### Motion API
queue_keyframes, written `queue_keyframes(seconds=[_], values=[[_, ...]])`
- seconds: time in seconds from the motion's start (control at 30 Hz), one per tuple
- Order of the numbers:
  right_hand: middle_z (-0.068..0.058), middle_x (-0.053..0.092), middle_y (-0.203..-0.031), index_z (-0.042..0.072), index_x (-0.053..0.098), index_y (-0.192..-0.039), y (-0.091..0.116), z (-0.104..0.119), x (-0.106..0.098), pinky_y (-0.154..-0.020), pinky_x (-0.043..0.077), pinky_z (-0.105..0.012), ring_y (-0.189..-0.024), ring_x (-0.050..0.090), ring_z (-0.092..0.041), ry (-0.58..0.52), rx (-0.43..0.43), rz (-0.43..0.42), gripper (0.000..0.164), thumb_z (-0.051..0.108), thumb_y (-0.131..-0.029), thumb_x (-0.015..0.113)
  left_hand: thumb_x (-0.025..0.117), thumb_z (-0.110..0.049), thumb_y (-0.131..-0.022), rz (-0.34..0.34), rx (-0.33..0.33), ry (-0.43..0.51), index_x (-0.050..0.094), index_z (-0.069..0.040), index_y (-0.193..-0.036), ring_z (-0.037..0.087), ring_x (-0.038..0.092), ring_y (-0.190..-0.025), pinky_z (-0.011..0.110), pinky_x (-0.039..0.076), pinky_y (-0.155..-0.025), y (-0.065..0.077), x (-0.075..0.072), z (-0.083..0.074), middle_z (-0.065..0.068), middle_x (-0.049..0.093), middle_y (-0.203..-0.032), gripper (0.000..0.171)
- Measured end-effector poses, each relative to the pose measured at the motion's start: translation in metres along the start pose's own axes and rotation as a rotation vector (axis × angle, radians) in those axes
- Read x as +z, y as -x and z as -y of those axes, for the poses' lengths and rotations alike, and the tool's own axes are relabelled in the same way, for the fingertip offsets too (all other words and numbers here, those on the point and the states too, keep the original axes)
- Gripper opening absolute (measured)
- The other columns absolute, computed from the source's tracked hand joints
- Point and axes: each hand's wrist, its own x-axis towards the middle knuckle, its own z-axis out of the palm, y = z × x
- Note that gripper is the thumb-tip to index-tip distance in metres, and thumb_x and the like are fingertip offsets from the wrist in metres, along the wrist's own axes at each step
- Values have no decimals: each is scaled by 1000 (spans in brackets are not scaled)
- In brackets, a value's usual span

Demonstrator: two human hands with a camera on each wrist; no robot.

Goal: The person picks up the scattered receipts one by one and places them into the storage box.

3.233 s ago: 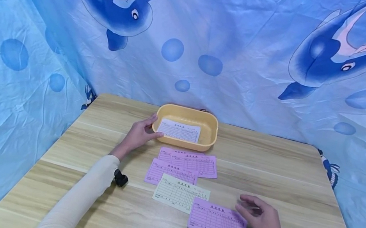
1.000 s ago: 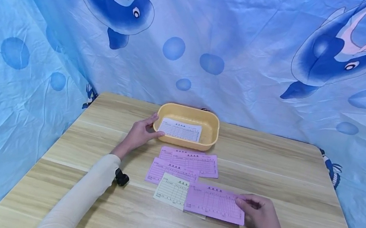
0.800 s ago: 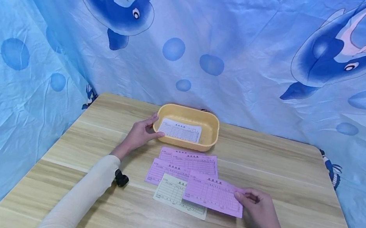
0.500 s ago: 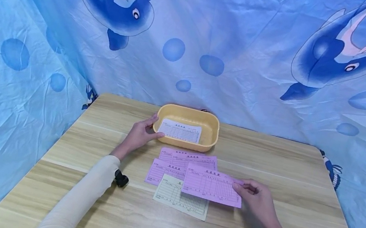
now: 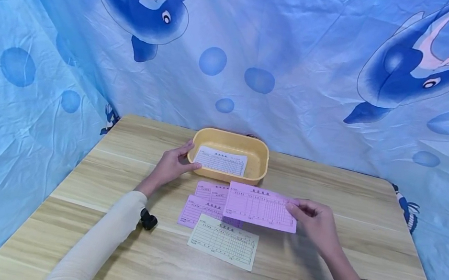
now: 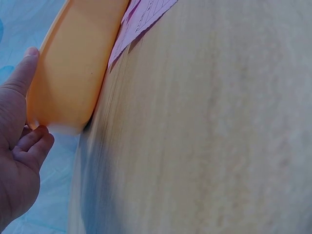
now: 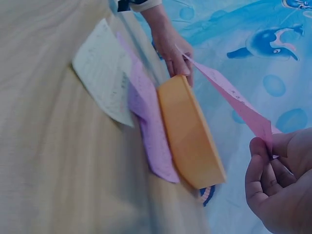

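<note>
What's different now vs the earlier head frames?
Right hand took hold of the pink slip that overlapped the green slip, lifted it and carried it forward, slightly left, toward the yellow tray. Unchanged: left hand holding the tray, white slip inside.

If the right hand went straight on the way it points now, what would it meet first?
Probably the yellow tray, near its right end, with the pink sheet that the right hand pinches going ahead of it. Depth is unclear: it may pass over the rim.
</note>
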Motion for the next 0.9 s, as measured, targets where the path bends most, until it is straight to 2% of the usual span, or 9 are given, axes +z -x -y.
queue_keyframes(seconds=[0.1,0.23,0.47,0.57,0.9], values=[[-10,75,-92,2,78,-108,-8,6,-2,-62,57,-23,-76,65,-13,-5,-25,-1,26,24,-95,76,84,-45,-83,5,-5,-1,43,-1,-152,22,33,-151,33,40,-119,0,0,0,11,32,-164,92],[-12,75,-93,1,77,-109,-19,14,-3,-65,59,-23,-77,66,-13,-13,-41,-8,29,26,-94,77,83,-45,-83,8,-10,0,42,-1,-152,20,33,-151,31,40,-119,1,0,-1,9,31,-164,92],[-13,75,-101,3,76,-115,-36,29,-3,-70,60,-21,-84,66,-15,-28,32,-8,40,37,-93,77,84,-44,-83,3,-6,-3,43,-1,-152,20,34,-150,31,41,-118,0,-1,-1,10,32,-164,91],[-13,74,-104,3,75,-116,-47,33,-1,-72,60,-20,-86,67,-15,-45,43,-22,41,37,-93,77,84,-44,-83,2,-6,-4,43,-2,-152,20,34,-151,31,41,-118,0,-1,-1,10,32,-164,91],[-14,75,-101,0,74,-114,-84,44,15,-72,63,-22,-80,71,-11,-123,2,-61,40,34,-93,77,84,-46,-82,4,-5,-6,42,-2,-152,20,33,-151,31,41,-118,0,0,1,8,32,-164,92]])
